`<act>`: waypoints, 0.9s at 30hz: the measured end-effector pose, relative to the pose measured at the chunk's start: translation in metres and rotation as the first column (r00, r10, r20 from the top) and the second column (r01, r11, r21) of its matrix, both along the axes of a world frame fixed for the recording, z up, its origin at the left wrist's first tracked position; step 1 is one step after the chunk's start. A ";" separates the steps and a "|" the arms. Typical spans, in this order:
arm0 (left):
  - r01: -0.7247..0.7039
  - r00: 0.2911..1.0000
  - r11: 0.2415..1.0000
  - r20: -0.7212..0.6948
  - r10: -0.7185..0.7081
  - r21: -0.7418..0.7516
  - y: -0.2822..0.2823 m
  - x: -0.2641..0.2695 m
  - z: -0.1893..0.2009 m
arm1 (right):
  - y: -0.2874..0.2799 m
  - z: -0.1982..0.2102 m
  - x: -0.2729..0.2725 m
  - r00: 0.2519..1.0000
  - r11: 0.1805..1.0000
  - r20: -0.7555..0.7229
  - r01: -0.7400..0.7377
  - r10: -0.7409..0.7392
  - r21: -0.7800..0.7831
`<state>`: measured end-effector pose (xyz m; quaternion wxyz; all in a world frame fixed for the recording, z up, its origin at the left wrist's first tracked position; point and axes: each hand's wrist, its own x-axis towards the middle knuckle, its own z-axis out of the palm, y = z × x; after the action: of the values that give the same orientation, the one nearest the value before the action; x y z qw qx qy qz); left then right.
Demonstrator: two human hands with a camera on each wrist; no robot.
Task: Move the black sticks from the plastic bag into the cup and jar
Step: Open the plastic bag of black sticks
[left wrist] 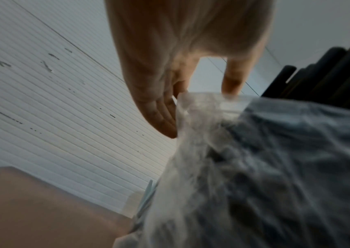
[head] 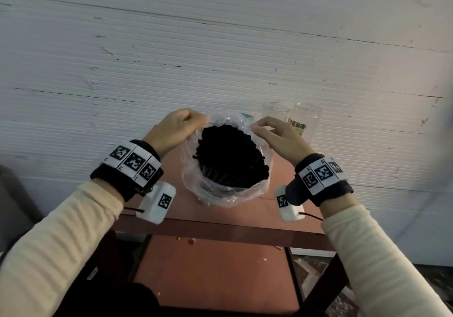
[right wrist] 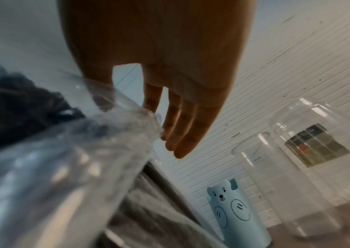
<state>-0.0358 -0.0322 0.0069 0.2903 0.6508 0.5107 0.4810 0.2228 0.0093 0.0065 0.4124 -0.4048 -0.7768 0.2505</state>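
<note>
With our left hand (head: 175,128) we pinch the rim of the plastic bag (head: 266,167) between the thumb and the curled fingers (left wrist: 159,110), at about 10 o'clock of the bag's mouth. Our right hand (head: 279,138) pinches the same rim at about 2 o'clock; there the thumb and first finger hold the film, and the other fingers (right wrist: 182,127) hang down loosely, a little apart.

Between both hands the mouth of the bag is pulled wide. Inside it the black sticks (head: 228,155) stand upright as one thick bundle, their tips above the rim. The bag stands on the reddish table (head: 247,210).

At 1 o'clock from the bag we see the clear cup (head: 275,113), with the clear jar (head: 305,120) just beside it, near the white ribbed wall (head: 220,47). A pale blue bear-shaped container (right wrist: 231,211) stands behind the bag, at 12 o'clock.
</note>
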 end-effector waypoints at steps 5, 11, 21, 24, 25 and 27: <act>-0.023 0.988 0.995 -0.152 0.038 0.101 0.009 0.006 0.005 | 0.008 0.010 -0.009 0.992 0.993 0.100 -0.082 0.073 0.083; -0.110 0.985 0.993 -0.129 0.116 0.052 0.028 0.010 0.009 | 0.034 0.016 -0.022 0.977 0.996 0.198 -0.080 0.074 0.024; 0.013 0.998 0.996 0.070 -0.006 -0.092 0.036 0.010 -0.003 | 0.055 -0.001 -0.026 0.998 0.992 0.064 -0.013 0.021 -0.124; -0.016 0.991 0.992 0.127 0.032 -0.123 0.033 0.011 -0.001 | 0.048 0.004 -0.021 1.000 0.996 0.004 0.005 -0.004 -0.086; -0.025 0.988 0.991 0.145 0.045 -0.132 0.032 0.011 0.000 | 0.045 0.006 -0.018 1.000 0.997 0.002 0.008 -0.008 -0.082; -0.032 0.983 0.988 0.172 0.059 -0.153 0.029 0.011 0.002 | 0.041 0.009 -0.011 1.000 0.993 -0.005 -0.031 0.031 -0.110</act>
<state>-0.0245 -0.0033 0.0087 0.3711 0.5702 0.5326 0.5034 0.2122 0.0500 0.0155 0.3868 -0.4143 -0.7674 0.2998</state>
